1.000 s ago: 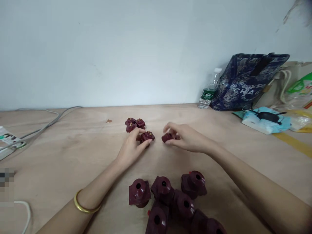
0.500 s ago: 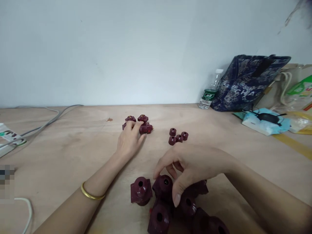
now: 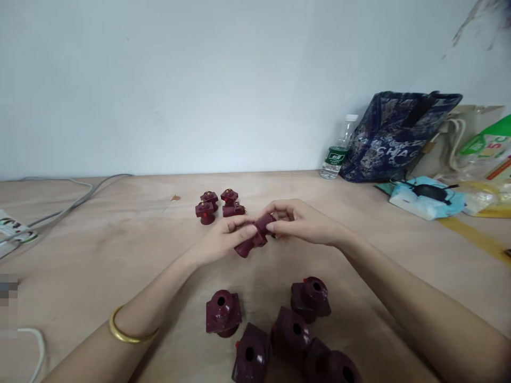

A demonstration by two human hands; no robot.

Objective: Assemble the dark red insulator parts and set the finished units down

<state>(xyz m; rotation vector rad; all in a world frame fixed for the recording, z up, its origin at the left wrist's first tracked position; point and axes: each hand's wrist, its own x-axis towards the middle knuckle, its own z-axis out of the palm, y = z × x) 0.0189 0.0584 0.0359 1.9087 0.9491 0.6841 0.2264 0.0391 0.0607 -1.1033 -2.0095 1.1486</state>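
Observation:
A dark red part (image 3: 257, 235) is held between both hands above the middle of the table. My left hand (image 3: 224, 236) pinches its left side, with the thumb on top. On its right end, the fingers of my right hand (image 3: 295, 221) are closed, the thumb in front. Behind my left hand stands a small group of dark red parts (image 3: 205, 211), one of them lying on its side. Nearer to me, several larger-looking dark red parts with round holes on top (image 3: 223, 313) stand on the table, some touching. The small round caps are hidden behind my right hand.
A water bottle (image 3: 336, 151) and a dark blue bag (image 3: 395, 138) stand by the wall at the right. In front of the bag lies a blue tissue pack (image 3: 427, 198) with a black object on it. Grey cables (image 3: 82, 199) run along the left side of the wooden table (image 3: 131, 229).
My left hand has come back from the far group toward the middle. My right hand has left the near group and moved up; both hands now grip one dark red part.

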